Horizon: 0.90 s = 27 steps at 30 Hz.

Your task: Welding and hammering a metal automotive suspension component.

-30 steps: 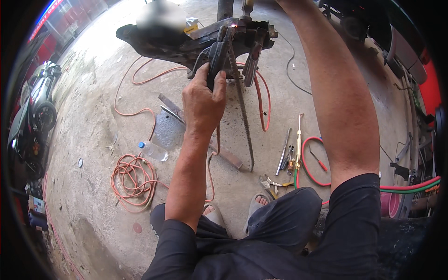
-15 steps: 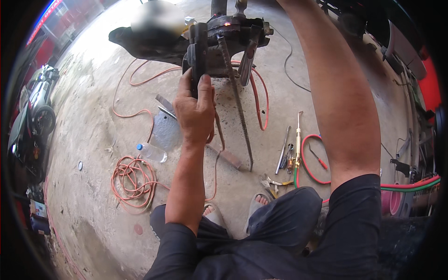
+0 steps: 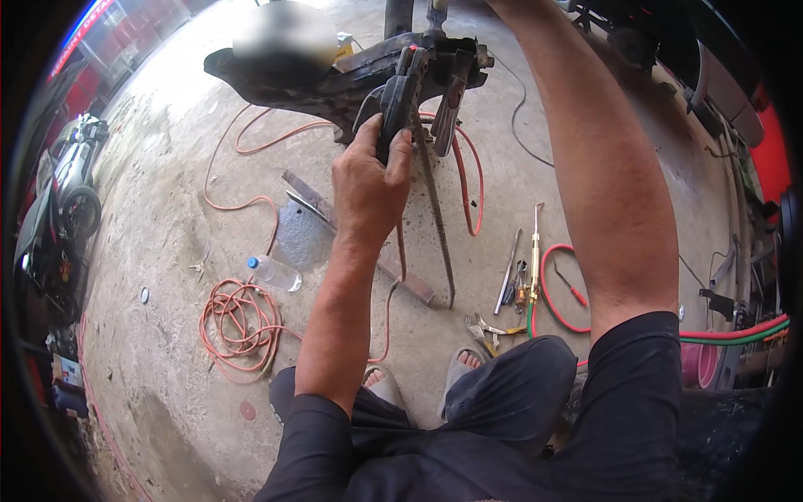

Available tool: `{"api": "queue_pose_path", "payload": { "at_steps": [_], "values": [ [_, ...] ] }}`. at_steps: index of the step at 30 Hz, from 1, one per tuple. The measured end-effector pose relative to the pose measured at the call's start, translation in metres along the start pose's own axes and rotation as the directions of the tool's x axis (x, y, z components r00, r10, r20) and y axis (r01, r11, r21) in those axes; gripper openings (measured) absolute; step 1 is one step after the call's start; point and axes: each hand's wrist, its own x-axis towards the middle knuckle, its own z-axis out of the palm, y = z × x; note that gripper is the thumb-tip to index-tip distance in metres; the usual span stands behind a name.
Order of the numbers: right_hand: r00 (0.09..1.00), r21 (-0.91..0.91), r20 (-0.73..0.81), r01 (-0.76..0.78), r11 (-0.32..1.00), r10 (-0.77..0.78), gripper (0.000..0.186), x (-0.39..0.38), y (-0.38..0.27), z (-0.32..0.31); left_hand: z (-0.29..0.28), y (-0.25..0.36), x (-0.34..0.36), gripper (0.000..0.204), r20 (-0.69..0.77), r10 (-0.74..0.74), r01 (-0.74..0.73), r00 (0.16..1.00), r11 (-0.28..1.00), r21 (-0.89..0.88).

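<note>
My left hand (image 3: 372,188) is closed around a black electrode holder (image 3: 400,105), its fingers and thumb wrapped over the handle. A brownish cable hangs below that hand. The holder's tip is up against a dark, rough metal piece (image 3: 326,92), and a small red glowing spot shows there. Beside it, a metal locking clamp (image 3: 450,105) hangs on the piece. A ribbed steel bar (image 3: 437,213) slants from the piece down to the floor. My right forearm (image 3: 606,180) reaches up past the top edge, so the right hand is out of sight.
On the concrete floor lie a coiled orange cable (image 3: 238,326), a water bottle (image 3: 276,274), a brass torch (image 3: 534,259) with red and green hoses, pliers (image 3: 485,328) and a flat steel bar (image 3: 406,280). A motorcycle (image 3: 74,209) stands left. A blurred patch covers part of the metal piece.
My left hand has moved right and slightly up with the electrode holder, which now leans to the right. The metal piece has shifted slightly in view. The right forearm has hardly moved.
</note>
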Motion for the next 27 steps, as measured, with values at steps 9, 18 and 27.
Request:
{"api": "queue_pose_path", "payload": {
  "at_steps": [9,18,27],
  "values": [
    [0.992,0.039,0.070,0.102,0.994,-0.104,0.025,0.003,0.008,0.002,0.002,-0.007,0.005,0.038,0.049,-0.116,0.121,0.992,0.985,-0.119],
    [0.997,0.072,0.058,0.038,0.997,-0.043,0.024,0.006,0.008,0.003,0.000,-0.012,0.002,0.035,-0.062,0.308,-0.276,0.949,0.912,0.304],
    [0.992,0.015,0.097,0.081,0.997,-0.082,0.023,0.004,0.006,0.004,-0.009,-0.008,0.001,0.038,0.089,-0.084,0.100,0.992,0.976,-0.191]
  ]
}}
